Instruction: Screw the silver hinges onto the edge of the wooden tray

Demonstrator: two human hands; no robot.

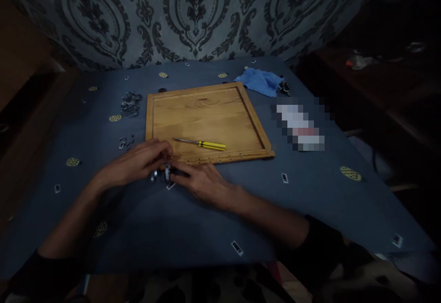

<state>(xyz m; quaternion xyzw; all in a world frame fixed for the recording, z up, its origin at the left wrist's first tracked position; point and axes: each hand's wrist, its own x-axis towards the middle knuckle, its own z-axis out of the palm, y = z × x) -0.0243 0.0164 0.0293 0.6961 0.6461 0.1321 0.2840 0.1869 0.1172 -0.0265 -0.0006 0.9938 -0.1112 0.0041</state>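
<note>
A framed wooden board point(200, 114) lies flat, with a row of small holes along its near edge. At that edge's left end, my right hand point(203, 181) pinches a shiny metal hook point(167, 173) against the wood. My left hand point(149, 158) is closed just above it, its fingertips together at the board's corner. Whatever is between those fingertips is too small to make out. Just left of the held hook, a second metal hook point(154, 175) hangs at the edge. A screwdriver point(212, 145) with a yellow handle rests on the board, its tip pointing left.
Left of the board lie a pile of metal hooks point(131, 103) and several small screws point(127, 141). A blue cloth point(260, 81) is behind the board's right corner, beside a dark object. A blurred-out pale item point(299, 128) lies to the right. Dark patterned cloth point(241, 215) covers the surface.
</note>
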